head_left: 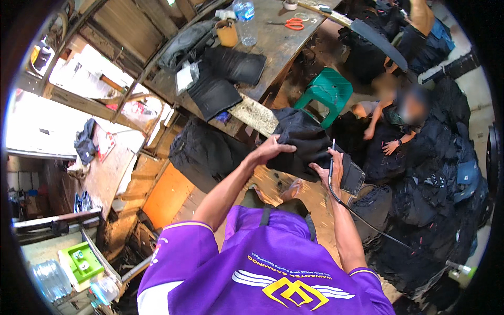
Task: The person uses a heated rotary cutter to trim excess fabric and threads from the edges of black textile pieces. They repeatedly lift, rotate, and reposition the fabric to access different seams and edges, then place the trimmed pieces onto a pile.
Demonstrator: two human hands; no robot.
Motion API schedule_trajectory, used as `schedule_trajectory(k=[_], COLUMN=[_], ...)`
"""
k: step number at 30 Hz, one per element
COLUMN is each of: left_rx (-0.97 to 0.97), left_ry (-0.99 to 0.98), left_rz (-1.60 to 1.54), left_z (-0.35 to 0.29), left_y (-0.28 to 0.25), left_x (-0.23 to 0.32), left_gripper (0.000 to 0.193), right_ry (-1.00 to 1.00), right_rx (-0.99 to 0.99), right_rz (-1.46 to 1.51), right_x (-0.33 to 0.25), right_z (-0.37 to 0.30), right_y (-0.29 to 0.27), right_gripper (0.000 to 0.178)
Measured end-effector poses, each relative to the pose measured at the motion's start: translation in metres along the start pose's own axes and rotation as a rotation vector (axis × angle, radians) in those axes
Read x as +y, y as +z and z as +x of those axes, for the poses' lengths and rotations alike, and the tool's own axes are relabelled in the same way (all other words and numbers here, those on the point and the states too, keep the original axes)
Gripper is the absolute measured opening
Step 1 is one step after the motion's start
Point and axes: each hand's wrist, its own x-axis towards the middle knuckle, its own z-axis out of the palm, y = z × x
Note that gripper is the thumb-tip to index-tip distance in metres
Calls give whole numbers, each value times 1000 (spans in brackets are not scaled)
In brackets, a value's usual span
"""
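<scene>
A black garment (300,137), which looks like trousers, is draped over the end of a narrow pale board (255,116) that juts from the table. My left hand (269,150) grips the near edge of this cloth, thumb stretched along it. In my right hand (337,167) stands a slim pen-like tool (330,176), its thin pale tip pointing up beside the cloth. A black cable or hose (370,226) trails from the tool along my right forearm toward the lower right. The thumb of that hand is close to the fabric; whether it touches, I cannot tell.
Folded dark garments (215,89), a water bottle (245,23) and orange-handled scissors (294,23) lie or stand on the table (273,50). Beyond the board is a green stool (328,92). Dark clothes (425,210) are heaped at right, where another person's hand (391,147) rests.
</scene>
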Motion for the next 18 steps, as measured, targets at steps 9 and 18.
schedule_trajectory(k=[9,18], left_rx=[827,846], left_ry=[130,483], left_rz=[1437,1252], left_z=[56,10], left_y=[-32,28], left_x=[81,-52], left_gripper=[105,25], right_ry=[-34,-176], right_rx=[7,-219], right_rz=[16,470], right_x=[-9,46], right_z=[14,52], right_y=[47,13], right_gripper=[69,17])
